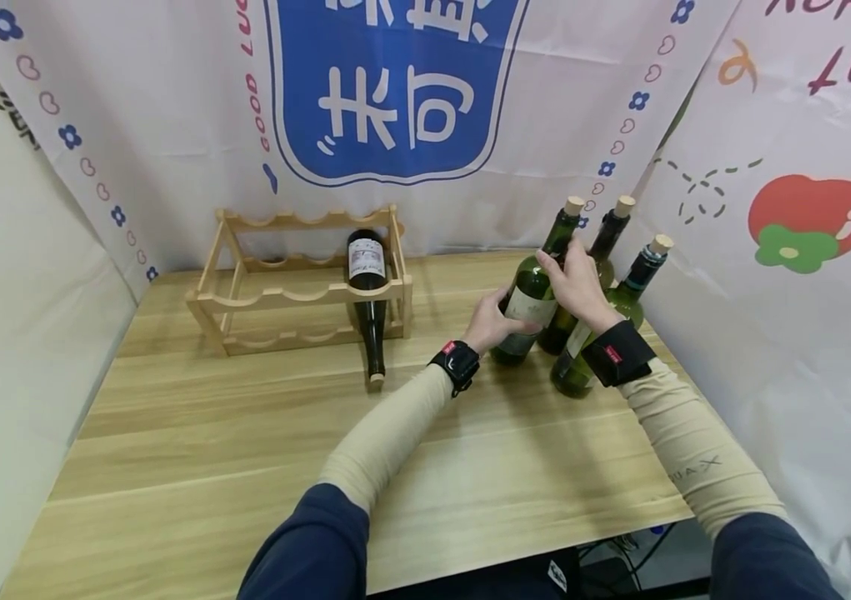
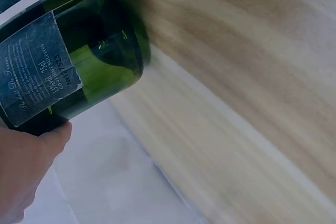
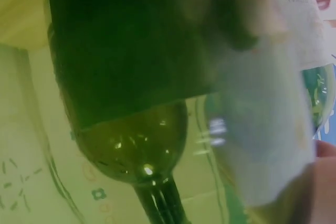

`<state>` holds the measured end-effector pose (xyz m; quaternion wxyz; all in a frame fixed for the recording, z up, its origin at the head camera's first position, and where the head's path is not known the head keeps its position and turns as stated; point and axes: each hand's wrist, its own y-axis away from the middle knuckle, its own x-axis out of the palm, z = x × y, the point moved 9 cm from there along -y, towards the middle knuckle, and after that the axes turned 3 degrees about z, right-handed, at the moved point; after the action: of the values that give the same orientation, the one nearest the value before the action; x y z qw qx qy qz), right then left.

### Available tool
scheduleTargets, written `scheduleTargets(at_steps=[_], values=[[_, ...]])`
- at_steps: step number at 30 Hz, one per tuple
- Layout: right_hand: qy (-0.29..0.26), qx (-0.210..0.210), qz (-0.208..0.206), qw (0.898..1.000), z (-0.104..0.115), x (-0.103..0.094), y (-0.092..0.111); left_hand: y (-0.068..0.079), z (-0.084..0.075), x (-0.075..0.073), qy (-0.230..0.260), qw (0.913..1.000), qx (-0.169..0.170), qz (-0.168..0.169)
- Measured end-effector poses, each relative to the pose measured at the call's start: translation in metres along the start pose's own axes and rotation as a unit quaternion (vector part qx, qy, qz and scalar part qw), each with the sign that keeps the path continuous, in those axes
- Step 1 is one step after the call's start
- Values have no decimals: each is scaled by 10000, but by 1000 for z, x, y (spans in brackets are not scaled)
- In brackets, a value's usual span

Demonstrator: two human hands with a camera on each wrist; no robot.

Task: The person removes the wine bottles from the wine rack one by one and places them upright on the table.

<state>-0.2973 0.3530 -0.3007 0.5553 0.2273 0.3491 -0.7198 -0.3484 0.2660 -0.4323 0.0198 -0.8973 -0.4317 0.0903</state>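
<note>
A green wine bottle (image 1: 532,279) with a pale label and cork leans slightly at the table's right side. My left hand (image 1: 496,323) grips its lower body, and my right hand (image 1: 581,283) holds it around the shoulder and neck. In the left wrist view, the bottle's dark back label (image 2: 37,69) and base show beside my left thumb. Right behind it stand a dark-necked bottle (image 1: 605,242) and a green bottle (image 1: 631,292), both corked. The right wrist view is filled by blurred green glass (image 3: 121,66), with part of a hand at the right edge.
A wooden wine rack (image 1: 282,296) stands at the back left of the table (image 1: 245,467). One dark bottle (image 1: 374,333) lies in its right slot, neck toward me. Printed cloth (image 1: 192,100) hangs behind and along the right side.
</note>
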Motion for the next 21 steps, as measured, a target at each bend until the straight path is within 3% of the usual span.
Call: scheduleTargets(at_steps=[13,21], values=[[109,190,134,9997,0,8,1,0,9,-3,-182,9998,44,84],[233,-184,119,9995,7,15,1,3,14,-6,-282,9994,-182,104]])
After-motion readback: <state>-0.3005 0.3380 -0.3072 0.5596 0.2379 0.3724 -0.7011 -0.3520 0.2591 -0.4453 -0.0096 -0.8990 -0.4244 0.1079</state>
